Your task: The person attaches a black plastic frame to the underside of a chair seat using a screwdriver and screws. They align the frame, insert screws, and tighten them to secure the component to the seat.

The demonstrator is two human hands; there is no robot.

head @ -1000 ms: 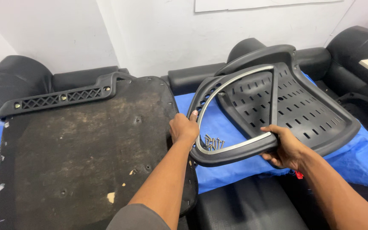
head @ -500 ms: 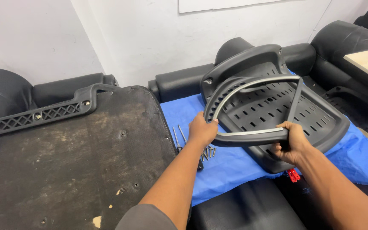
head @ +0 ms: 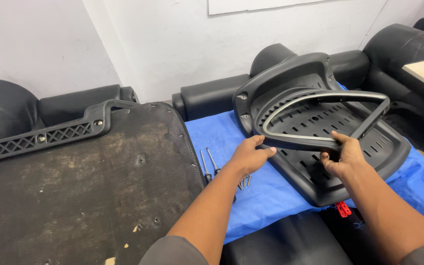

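Right of centre in the frame, the right hand (head: 342,157) grips the lower bar of a black loop-shaped armrest (head: 320,118), holding it over a slotted black chair back (head: 369,152) on a blue cloth (head: 271,191). The left hand (head: 249,156), fingers spread, touches the armrest's left corner. Screws (head: 245,181) lie below it, beside a large dark seat board (head: 84,191) at lower left.
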